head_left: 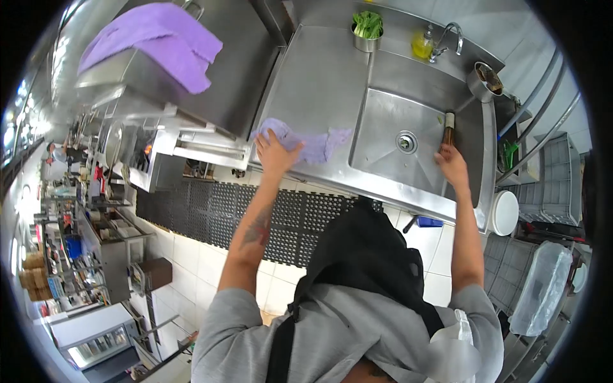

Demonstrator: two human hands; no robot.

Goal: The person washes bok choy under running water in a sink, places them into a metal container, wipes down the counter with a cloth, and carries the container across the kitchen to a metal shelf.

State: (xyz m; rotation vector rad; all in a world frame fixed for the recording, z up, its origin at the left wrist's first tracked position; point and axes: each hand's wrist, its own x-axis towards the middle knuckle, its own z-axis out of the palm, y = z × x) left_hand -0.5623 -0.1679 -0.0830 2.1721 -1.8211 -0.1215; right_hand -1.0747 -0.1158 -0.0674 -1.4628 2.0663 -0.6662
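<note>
My left hand [276, 153] lies with its fingers spread on a crumpled purple cloth [316, 145], at the front edge of the steel counter [322, 76]. On the right, my right hand [452, 164] reaches into the steel sink [389, 115], its fingers closed round the lower end of a bottle [449, 131] with a pale label near its top. The bottle lies along the sink's right side, to the right of the drain [406, 142]. My right fingertips are partly hidden.
Leafy greens in a metal pot [367, 43], a yellow soap bottle [422, 46], the faucet [452, 41] and another metal pot [485, 82] line the back. A larger purple cloth [156, 38] hangs upper left. A white round lid [505, 212] sits right of the sink.
</note>
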